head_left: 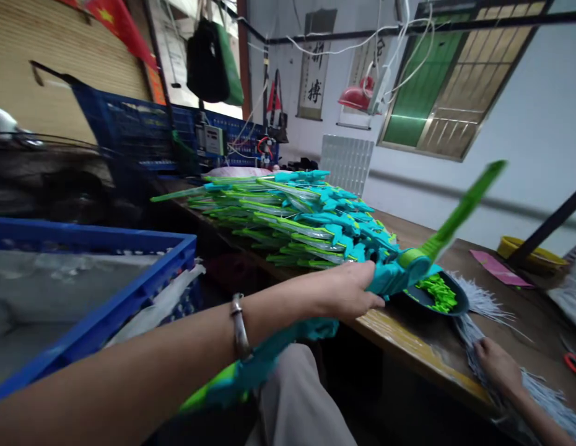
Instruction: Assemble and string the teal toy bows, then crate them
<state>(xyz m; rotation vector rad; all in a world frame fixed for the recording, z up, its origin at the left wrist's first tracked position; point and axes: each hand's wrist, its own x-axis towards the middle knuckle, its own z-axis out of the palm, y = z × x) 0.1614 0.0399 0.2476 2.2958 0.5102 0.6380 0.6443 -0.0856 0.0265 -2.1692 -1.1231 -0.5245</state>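
Observation:
My left hand [350,290] is closed round a teal and green plastic toy [415,265], whose long green arm points up to the right. Under my left forearm, another teal and green toy [257,371] lies by my lap, partly hidden. Over to the right, my right hand [499,367] has its fingers closed on a bundle of pale grey strings [469,331] on the table. Between the hands stands a dark round dish [462,300] with small bright green pieces [439,294] in it. A large pile of similar toys [297,220] lies beyond my left hand.
A blue plastic crate [183,248] stands at the left. The wooden table's edge [409,337] runs across in front of me. Farther right are a yellow basin [532,254], a pink sheet [499,268] and orange-handled scissors [575,364]. A red lamp [357,96] hangs above.

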